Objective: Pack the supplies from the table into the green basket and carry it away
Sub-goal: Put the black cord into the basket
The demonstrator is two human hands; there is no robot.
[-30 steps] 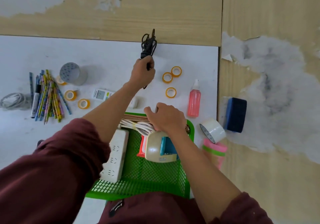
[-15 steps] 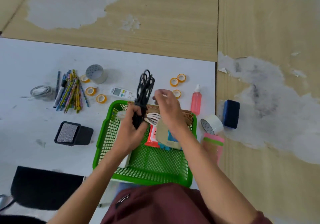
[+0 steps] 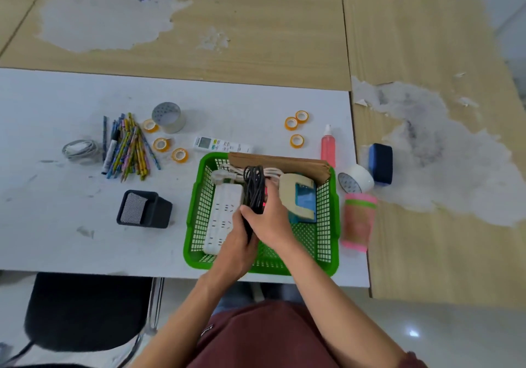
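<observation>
- We see both hands meeting over the green basket (image 3: 190, 234), which stands at the near edge of the white table (image 3: 57, 97).
- The left hand (image 3: 236, 242) grips the lower end of a black cable bundle (image 3: 254, 185), its fingers curled round it.
- The right hand (image 3: 270, 222) closes over the same bundle from the other side, thumb laid across it.
- The bundle points away from us, above the basket's inside.
- Inside the basket lie a white power strip (image 3: 223, 214) along the left wall, its white cord (image 3: 227, 172) coiled at the far end, a brown paper stack (image 3: 284, 162) leaning on the far wall, and a beige and blue device (image 3: 299, 194) to the right.
- Just outside the basket on the right we find a pink spray bottle (image 3: 328, 148), a white tape roll (image 3: 357, 181), a blue eraser (image 3: 380, 162) and a blurred pink and green cylinder (image 3: 359, 222).
- A remote control (image 3: 220, 145) lies just beyond the basket's far left corner.
- Further left are pencils (image 3: 128, 145), a grey tape roll (image 3: 168, 116), small orange tape rolls (image 3: 160, 144), a grey coiled cable (image 3: 79, 150) and a tipped black mesh holder (image 3: 143, 209).
</observation>
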